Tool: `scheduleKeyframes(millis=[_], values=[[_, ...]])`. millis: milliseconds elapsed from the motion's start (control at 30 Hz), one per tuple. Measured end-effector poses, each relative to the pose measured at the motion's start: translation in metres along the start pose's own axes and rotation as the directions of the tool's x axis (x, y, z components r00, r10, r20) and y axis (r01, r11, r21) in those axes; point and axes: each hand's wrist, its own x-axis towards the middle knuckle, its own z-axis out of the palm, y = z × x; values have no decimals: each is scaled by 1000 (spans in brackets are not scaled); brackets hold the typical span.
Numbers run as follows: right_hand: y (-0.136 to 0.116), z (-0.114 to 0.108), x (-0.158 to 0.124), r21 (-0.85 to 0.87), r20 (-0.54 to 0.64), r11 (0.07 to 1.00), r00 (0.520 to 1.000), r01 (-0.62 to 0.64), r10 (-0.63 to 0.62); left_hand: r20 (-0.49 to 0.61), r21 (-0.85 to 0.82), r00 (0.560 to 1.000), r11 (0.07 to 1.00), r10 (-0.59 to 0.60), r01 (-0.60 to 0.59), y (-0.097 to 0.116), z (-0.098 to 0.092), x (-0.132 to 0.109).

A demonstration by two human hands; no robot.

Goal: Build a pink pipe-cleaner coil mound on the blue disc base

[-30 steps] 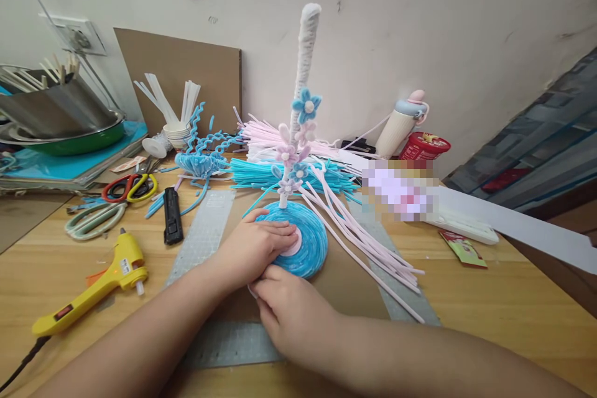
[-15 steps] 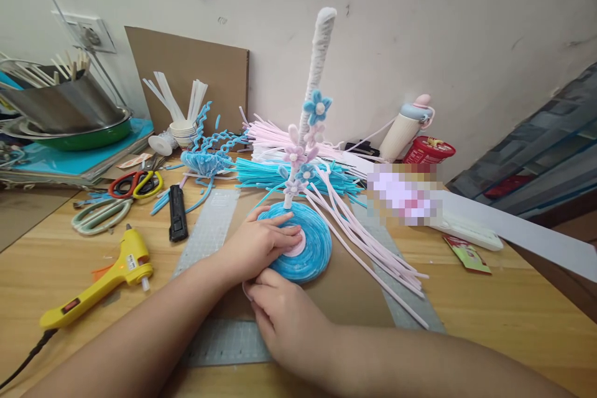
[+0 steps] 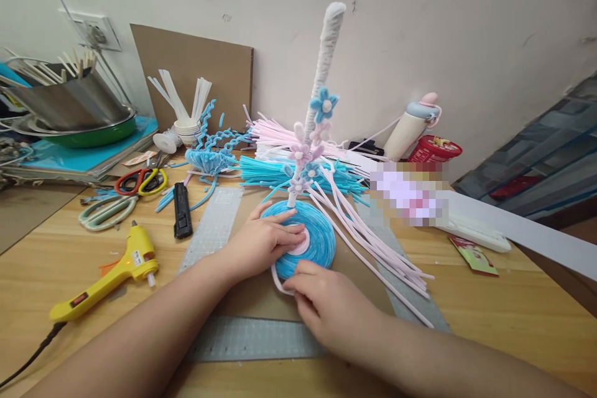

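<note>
A round blue coil of pipe cleaners [image 3: 321, 242] with a pale pink centre [image 3: 302, 244] lies on a piece of cardboard [image 3: 252, 301]. My left hand [image 3: 265, 239] rests flat on the coil, fingers stretched over its pink middle. At the near edge, my right hand [image 3: 326, 298] pinches a pale pink pipe cleaner [image 3: 278, 280] that curves out from beside the coil. Behind the coil's far edge rises a white wrapped stick [image 3: 321, 62], bearing a blue flower [image 3: 324, 104] and a pink flower [image 3: 299, 154] among several others.
Loose pink pipe cleaners [image 3: 373, 242] lie to the right; a blue bundle [image 3: 261, 173] lies behind. At left are a yellow glue gun [image 3: 125, 267], a black utility knife [image 3: 182, 211] and scissors [image 3: 109, 212]. A bottle [image 3: 410, 127] stands at back right.
My right hand has moved right along the coil's near edge, and more of the pink pipe cleaner shows. My left hand keeps its place on the coil. The view has shifted slightly.
</note>
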Motion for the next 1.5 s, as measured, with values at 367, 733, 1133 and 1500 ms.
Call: scheduleKeyframes(millis=[367,733,1133,1500], values=[[43,-42,0,-119,-155,982,979,-150,130,-7,-35,999,999,-36,35,5,-2,-1],[46,-24,14,-267,-332,963,941,-25,-68,-63,-5,998,1000,-1,1,5,2,-2],[53,-10,17,-286,-395,926,850,247,-348,-106,-31,993,998,-57,54,10,3,-4],[57,-13,20,-254,-274,927,899,275,-342,-169,-157,947,956,-273,248,9,1,-6]])
